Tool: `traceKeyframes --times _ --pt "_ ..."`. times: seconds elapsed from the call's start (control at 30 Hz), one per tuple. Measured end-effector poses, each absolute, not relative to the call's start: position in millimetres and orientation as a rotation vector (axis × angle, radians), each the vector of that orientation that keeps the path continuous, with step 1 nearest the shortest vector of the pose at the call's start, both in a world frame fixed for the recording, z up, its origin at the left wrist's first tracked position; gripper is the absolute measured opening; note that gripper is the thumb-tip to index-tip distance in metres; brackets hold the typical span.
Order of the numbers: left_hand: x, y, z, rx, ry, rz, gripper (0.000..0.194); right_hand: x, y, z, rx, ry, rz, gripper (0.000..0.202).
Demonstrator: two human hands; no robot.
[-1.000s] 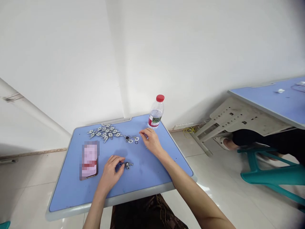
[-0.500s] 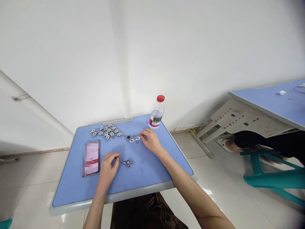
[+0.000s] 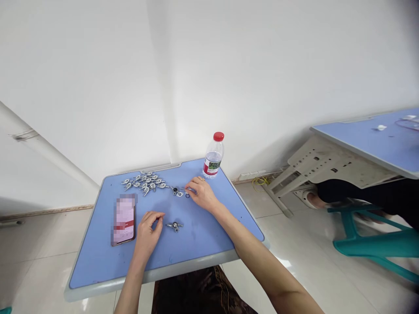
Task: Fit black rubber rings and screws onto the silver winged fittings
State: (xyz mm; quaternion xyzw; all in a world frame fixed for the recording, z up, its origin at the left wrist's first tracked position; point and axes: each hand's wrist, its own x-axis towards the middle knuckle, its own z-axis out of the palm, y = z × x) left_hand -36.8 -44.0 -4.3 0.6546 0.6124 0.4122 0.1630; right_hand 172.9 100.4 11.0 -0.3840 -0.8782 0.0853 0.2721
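Observation:
My right hand (image 3: pixel 201 193) reaches to the middle of the blue table (image 3: pixel 203 235), thumb and fingertips drawn together over a small silvery piece that they mostly cover. Close to these fingers lie a dark ring (image 3: pixel 187 196) and a metal fitting with a black round centre (image 3: pixel 176 191). My left hand (image 3: pixel 149 229) rests nearer the front, its thumb and forefinger in a pinch; whatever is between them is too small to make out. Just right of it sits another metal fitting (image 3: pixel 175 226) with a round centre and projecting arms.
Several silvery metal pieces (image 3: pixel 145 181) lie in a heap at the back left. A phone (image 3: pixel 124 220) is beside my left hand. A red-capped bottle (image 3: pixel 212 161) stands behind my right hand. To the right are another table (image 3: pixel 369 139), a green stool (image 3: pixel 369 244) and a person's leg.
My right hand has shifted slightly left, and its fingertips now cover the small silvery piece that showed beside them. My left hand stays in nearly the same place.

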Motion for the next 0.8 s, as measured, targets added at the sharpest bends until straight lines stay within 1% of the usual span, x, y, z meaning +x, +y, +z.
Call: traceKeyframes --times 0.23,0.4,0.57,0.73,0.8 --pt "-36.5 -43.6 -3.5 1.88 1.752 1.181 0.02 158.8 87.6 11.0 -0.985 -2.595 0.139 0.014" --pt "-36.1 -43.6 -3.4 1.876 1.752 1.175 0.02 160.4 83.1 11.4 -0.873 -2.648 0.205 0.008" --pt "-36.1 -43.2 -4.0 1.86 1.743 1.173 0.02 167.4 83.4 19.4 -0.791 -2.654 0.22 0.009" --pt "-35.8 -43.1 -3.0 1.86 1.746 1.17 0.02 170.9 80.7 26.9 -0.883 -2.704 0.085 0.028" --pt "-35.9 -43.0 -3.1 1.864 1.747 1.168 0.019 169.1 77.0 27.7 -0.93 -2.741 0.051 0.027"
